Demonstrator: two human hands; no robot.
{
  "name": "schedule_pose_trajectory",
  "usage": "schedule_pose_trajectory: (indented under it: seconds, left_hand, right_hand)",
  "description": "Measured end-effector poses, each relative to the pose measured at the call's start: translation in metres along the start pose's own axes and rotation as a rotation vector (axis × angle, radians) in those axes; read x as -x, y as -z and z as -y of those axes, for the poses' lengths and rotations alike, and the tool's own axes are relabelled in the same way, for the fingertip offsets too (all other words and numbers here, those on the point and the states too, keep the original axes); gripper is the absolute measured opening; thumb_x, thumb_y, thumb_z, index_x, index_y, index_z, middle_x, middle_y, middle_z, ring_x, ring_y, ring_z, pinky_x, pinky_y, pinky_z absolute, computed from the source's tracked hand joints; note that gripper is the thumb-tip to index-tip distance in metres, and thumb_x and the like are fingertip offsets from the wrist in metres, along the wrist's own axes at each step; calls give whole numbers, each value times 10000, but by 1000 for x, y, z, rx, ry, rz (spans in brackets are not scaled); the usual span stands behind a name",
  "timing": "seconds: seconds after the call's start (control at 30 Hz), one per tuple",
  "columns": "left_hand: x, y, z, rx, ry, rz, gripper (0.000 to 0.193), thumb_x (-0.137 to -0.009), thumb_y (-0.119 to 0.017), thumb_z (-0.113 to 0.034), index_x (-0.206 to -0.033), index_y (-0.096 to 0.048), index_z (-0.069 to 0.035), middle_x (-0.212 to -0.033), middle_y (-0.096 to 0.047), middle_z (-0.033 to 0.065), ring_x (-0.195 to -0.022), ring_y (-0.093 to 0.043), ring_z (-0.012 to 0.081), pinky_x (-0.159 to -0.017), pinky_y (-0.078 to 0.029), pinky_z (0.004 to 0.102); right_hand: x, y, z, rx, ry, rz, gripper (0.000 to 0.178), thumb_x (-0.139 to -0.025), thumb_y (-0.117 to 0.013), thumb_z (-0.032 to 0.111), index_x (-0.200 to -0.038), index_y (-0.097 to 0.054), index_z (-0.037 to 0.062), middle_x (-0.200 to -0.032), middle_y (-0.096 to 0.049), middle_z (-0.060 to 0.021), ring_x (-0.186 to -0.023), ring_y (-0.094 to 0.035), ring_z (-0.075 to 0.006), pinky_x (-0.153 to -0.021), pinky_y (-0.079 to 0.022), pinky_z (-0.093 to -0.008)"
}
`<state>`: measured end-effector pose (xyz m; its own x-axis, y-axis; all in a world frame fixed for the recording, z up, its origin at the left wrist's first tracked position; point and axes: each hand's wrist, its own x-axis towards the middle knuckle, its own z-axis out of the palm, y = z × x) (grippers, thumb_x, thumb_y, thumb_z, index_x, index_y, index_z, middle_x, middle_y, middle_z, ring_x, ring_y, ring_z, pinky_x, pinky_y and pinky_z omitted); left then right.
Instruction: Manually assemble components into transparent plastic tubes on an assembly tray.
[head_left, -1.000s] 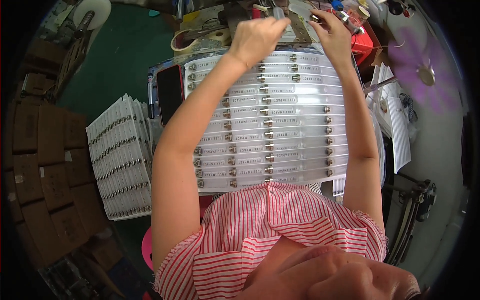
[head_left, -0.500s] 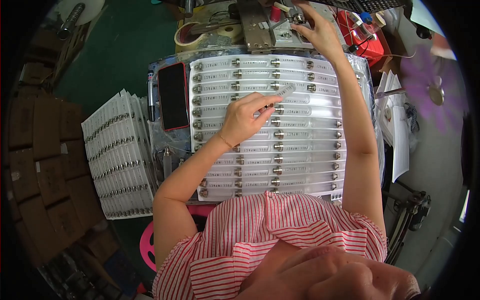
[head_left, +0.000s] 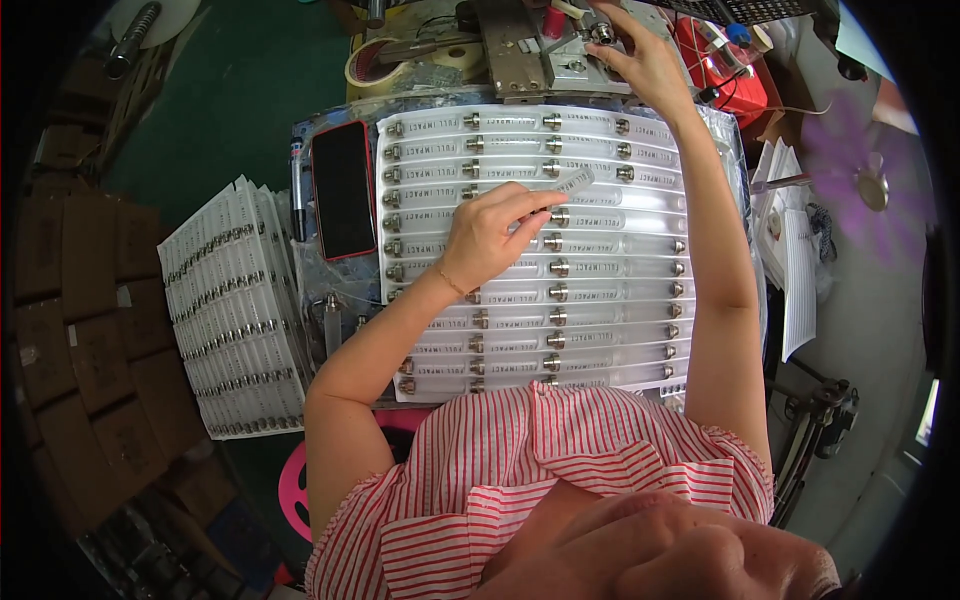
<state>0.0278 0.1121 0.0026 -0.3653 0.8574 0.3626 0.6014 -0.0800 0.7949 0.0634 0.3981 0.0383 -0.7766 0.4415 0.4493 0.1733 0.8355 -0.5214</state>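
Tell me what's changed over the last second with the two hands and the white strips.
The left hand came back from the metal fixture at the far edge toward the body and now lies on the stacked white strips, pinching a clear strip. The right hand stayed up at the fixture. The phone and the side pile of strips did not move.

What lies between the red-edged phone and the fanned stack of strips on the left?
In the head view, a strip of green table separates the phone from the fanned stack; a pen lies beside the phone.
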Motion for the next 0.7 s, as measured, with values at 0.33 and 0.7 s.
schedule_pose_trajectory:
  seconds: [0.33, 0.7]
  left_hand:
    - [4, -1, -1, 2, -2, -24, 251, -825, -666, -79, -1061, -711, -151, -808, -653, 48, -607, -595, 160, -561, -493, 276]
    - [-28, -2, -8, 112, 263, -72, 283, -844, -696, -186, -1110, -678, -93, -780, -672, 60, -558, -539, 119, -564, -464, 255]
  right_hand:
    - [3, 2, 1, 17, -34, 25, 549, -791, -721, 332, -1306, -549, 251, -827, -653, -142, -728, -630, -290, -700, -484, -392]
    - [118, 106, -3, 256, -134, 141, 394, -835, -667, 219, -1216, -607, 135, -979, -668, -115, -879, -652, -273, -791, -502, -369]
